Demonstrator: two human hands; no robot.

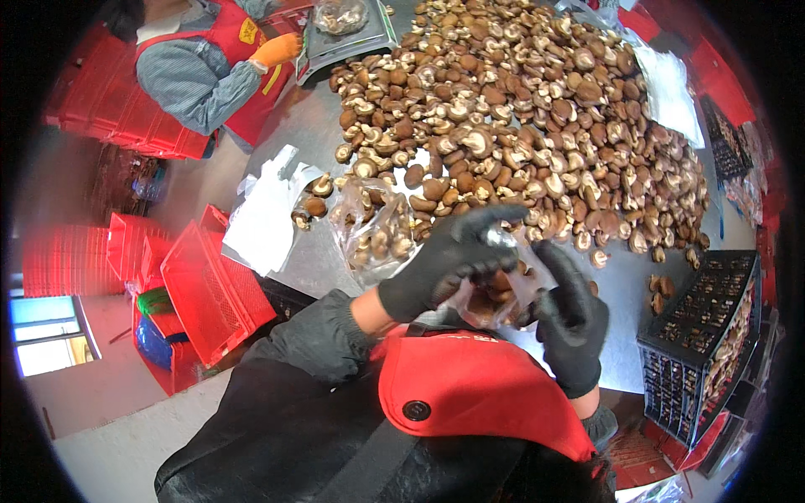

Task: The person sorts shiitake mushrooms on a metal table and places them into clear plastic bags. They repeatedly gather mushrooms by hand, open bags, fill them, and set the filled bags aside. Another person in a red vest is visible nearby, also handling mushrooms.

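My left hand (449,258), in a black glove, grips the upper left side of a clear plastic bag (497,295) with brown mushrooms in it. My right hand (569,314), gloved alike, holds the bag's right side, close to my body over the metal table's near edge. A second clear bag of mushrooms (377,232) rests on the table left of my left hand. Beyond both hands spreads a large heap of shiitake-like mushrooms (522,126). A stack of white plastic bags (264,214) lies at the left, with a few loose mushrooms beside it.
A scale (346,38) bearing a bagged portion stands at the far left, near a co-worker's orange-gloved hand (277,51). White sheets (670,94) lie at the heap's right edge. A black crate of mushrooms (698,346) stands at the right, red crates (217,289) at the left.
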